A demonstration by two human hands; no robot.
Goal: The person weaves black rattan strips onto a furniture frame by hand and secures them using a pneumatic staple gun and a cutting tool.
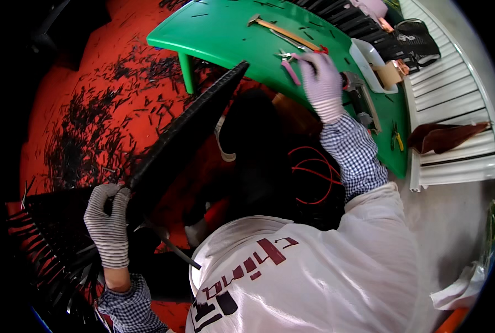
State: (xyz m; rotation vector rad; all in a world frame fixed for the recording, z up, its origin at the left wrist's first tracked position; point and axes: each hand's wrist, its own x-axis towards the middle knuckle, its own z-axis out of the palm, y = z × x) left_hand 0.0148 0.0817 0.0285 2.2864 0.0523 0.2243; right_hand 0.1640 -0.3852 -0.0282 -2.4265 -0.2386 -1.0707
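My left hand, in a striped knit glove, is closed with thumb and fingers pinched at the near corner of a black woven panel. The panel stands tilted across my lap, and loose black strips fan out below and left of the hand. Over the green table my right hand, also gloved and slightly blurred, has its fingers curled at pink-handled cutting pliers. One handle shows beside the thumb; the other goes under the fingers. The pliers' jaws are apart.
A hammer lies beyond the pliers. Right of my hand are a grey-and-black staple gun, yellow-handled pliers and a clear plastic bin. A red hose coils below. Black scraps litter the red floor.
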